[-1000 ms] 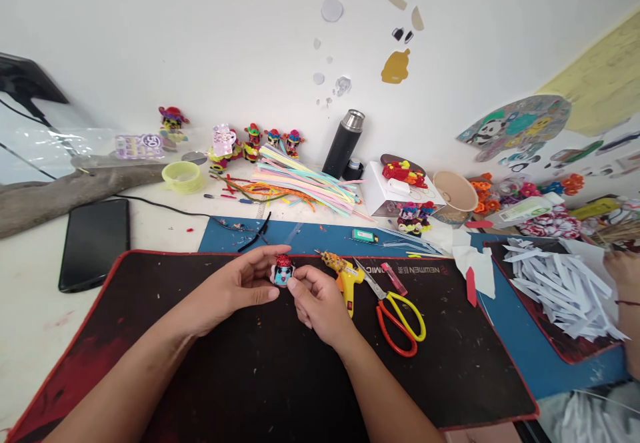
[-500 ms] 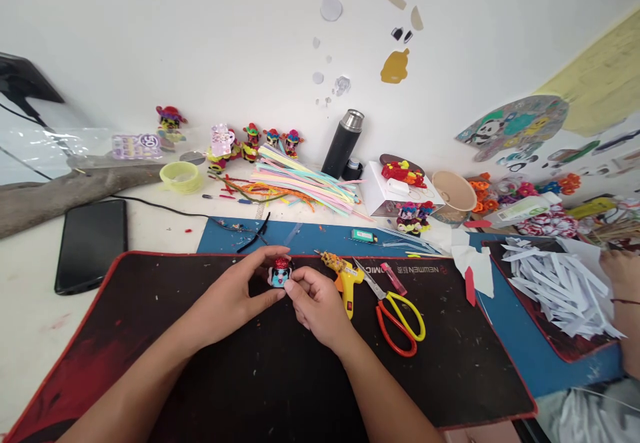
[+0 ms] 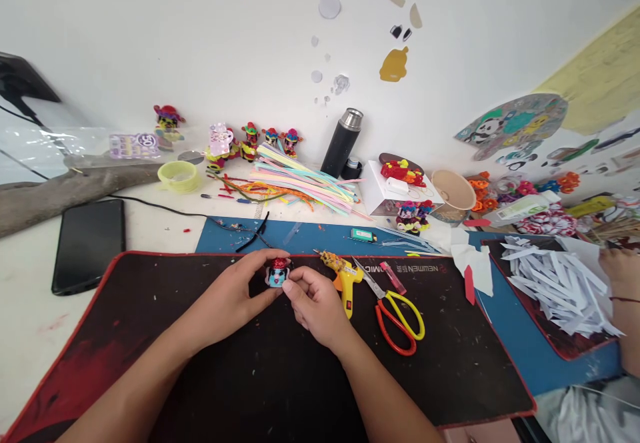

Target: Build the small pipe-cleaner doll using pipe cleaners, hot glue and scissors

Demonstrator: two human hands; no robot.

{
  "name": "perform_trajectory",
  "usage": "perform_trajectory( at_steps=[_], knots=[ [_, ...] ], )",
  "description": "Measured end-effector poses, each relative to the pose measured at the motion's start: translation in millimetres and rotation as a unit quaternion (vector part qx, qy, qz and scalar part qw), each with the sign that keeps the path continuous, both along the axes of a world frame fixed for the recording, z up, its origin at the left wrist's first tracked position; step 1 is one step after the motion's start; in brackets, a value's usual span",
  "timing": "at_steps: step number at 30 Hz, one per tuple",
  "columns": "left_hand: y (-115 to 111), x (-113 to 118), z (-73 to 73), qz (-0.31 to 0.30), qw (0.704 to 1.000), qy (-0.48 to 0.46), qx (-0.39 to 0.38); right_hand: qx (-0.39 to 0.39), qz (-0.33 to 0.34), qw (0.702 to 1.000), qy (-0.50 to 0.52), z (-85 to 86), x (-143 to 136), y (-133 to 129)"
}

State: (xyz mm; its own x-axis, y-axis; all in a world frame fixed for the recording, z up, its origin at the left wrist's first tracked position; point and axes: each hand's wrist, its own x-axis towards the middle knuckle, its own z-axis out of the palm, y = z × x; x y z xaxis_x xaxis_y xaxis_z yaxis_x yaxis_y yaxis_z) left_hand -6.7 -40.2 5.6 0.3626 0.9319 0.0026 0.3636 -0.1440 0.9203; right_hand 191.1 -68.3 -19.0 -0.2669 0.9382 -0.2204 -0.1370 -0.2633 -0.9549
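A small figure (image 3: 277, 275) with a red top and a light blue, black and white body is held over the black mat (image 3: 240, 389). My left hand (image 3: 235, 296) grips it from the left, thumb below and fingers above. From the right, my right hand (image 3: 316, 301) pinches its side between thumb and fingers. Just right of my right hand lies a yellow glue gun (image 3: 349, 283). Beside that are scissors (image 3: 397, 316) with one red and one yellow handle, and a small pink-red item (image 3: 393, 277).
Pastel strips (image 3: 305, 179), a black thermos (image 3: 343, 144) and a white box (image 3: 375, 189) stand along the wall. A phone (image 3: 89, 246) lies at left. Paper strips (image 3: 560, 286) are heaped at right, beside another person's hand (image 3: 620, 273). Several small figures stand at the back.
The camera view has shifted very slightly. Both hands hold the small figure in nearly the same pose, and nothing else has visibly moved.
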Motion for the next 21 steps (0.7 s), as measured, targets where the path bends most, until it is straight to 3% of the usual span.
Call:
perform_trajectory(
  at_steps=[10, 21],
  knots=[
    [2.5, -3.6, 5.9, 0.025, 1.0, -0.013, -0.007, -0.019, -0.019, 1.0, 0.001, 11.5, 0.8, 0.8],
    [8.5, -7.0, -13.9, 0.014, 0.99, 0.1, 0.098, -0.009, -0.038, 0.999, -0.002, 8.4, 0.6, 1.2]
  ],
)
